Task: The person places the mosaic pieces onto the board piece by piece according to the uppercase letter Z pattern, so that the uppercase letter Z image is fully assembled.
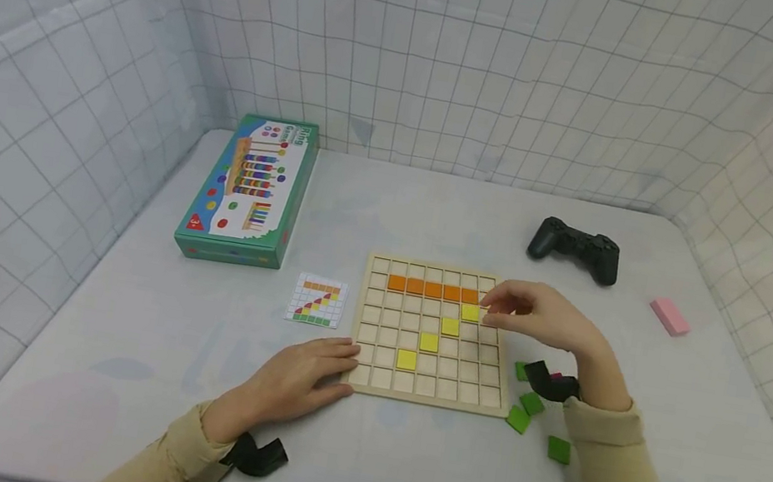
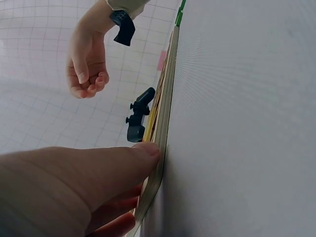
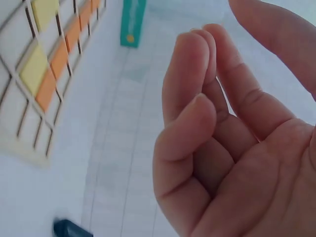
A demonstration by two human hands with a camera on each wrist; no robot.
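A wooden grid board lies on the table. Across its upper part runs a row of orange square tiles; yellow tiles step diagonally down to the left from the row's right end. My left hand rests against the board's left edge, its thumb touching the rim in the left wrist view. Above the board's upper right side hovers my right hand, fingers loosely bent. Nothing shows between its thumb and fingers in the right wrist view. Left of the board is a small pattern card.
Several green tiles lie right of the board, with a reddish tile partly hidden by the wrist strap. A green game box stands at the back left. A black game controller and a pink block are at the right.
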